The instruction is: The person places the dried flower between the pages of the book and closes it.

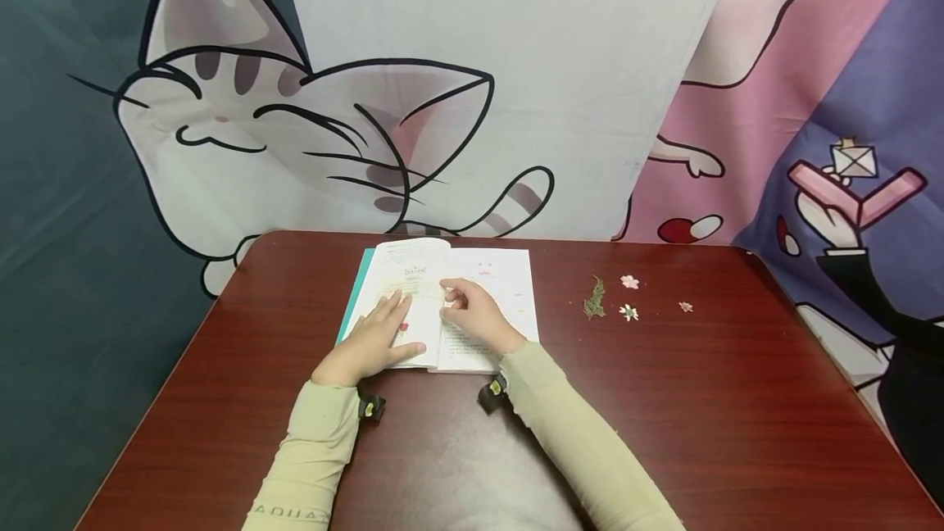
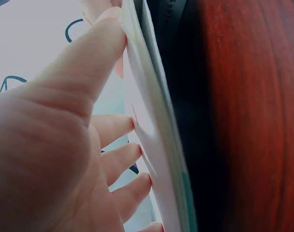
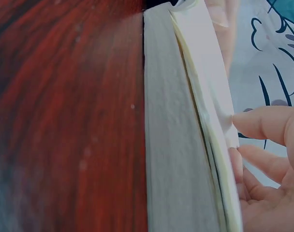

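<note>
An open book with white pages and a teal cover edge lies on the table. My left hand rests with spread fingers on the left page; in the left wrist view the thumb and fingertips touch the paper. A small red spot shows between thumb and fingers. Over the middle fold is my right hand, its fingers bent. The right wrist view has fingertips against a raised white page; whether they pinch it or something small is hidden.
On the dark red table, right of the book, lie a green fern-like sprig, a pink flower, a white flower and a smaller pinkish flower. A cartoon-printed cloth hangs behind the table.
</note>
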A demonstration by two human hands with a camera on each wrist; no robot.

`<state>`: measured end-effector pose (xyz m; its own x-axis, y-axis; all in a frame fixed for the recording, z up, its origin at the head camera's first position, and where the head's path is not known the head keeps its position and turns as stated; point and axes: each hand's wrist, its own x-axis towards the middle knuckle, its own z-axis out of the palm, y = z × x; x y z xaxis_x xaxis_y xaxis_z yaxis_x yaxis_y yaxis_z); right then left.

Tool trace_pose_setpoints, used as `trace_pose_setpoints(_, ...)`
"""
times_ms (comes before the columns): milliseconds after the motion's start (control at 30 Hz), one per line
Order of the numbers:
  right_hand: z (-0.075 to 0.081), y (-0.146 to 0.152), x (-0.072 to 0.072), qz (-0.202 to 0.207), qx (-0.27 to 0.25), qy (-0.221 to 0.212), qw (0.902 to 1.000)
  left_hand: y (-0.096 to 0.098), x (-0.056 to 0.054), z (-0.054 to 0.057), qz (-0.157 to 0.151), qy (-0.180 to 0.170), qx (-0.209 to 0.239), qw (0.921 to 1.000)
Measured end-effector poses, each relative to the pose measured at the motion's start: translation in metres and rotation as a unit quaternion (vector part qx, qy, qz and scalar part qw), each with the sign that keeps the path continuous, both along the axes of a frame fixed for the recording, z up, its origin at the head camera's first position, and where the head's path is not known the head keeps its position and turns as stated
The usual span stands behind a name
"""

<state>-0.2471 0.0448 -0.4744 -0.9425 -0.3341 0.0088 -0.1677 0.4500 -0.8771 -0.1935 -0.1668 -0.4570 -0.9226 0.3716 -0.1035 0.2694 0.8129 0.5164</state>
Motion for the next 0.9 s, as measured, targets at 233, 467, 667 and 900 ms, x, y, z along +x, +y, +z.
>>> trace_pose_setpoints(233, 0.006, 0.017, 0.004, 0.030, -0.040, -0.018, 0.9986, -0.001, 0.001, -0.003, 0.008, -0.028, 0.000, 0.9996)
trace_pose_setpoints(467, 0.030, 0.052, 0.007, 0.028, -0.015, 0.043, 0.9986, -0.001, 0.000, -0.004, 0.010, -0.025, -0.003, 0.9996)
trace_pose_setpoints(667, 0.040, 0.093, 0.008, -0.020, 0.045, 0.116, 0.9920, -0.002, 0.000, -0.004, 0.006, -0.021, -0.007, 0.9997)
trace_pose_setpoints(900, 0.045, 0.138, 0.005, -0.103, 0.072, 0.123, 0.9844, -0.002, 0.001, -0.004, 0.007, -0.022, -0.007, 0.9997)
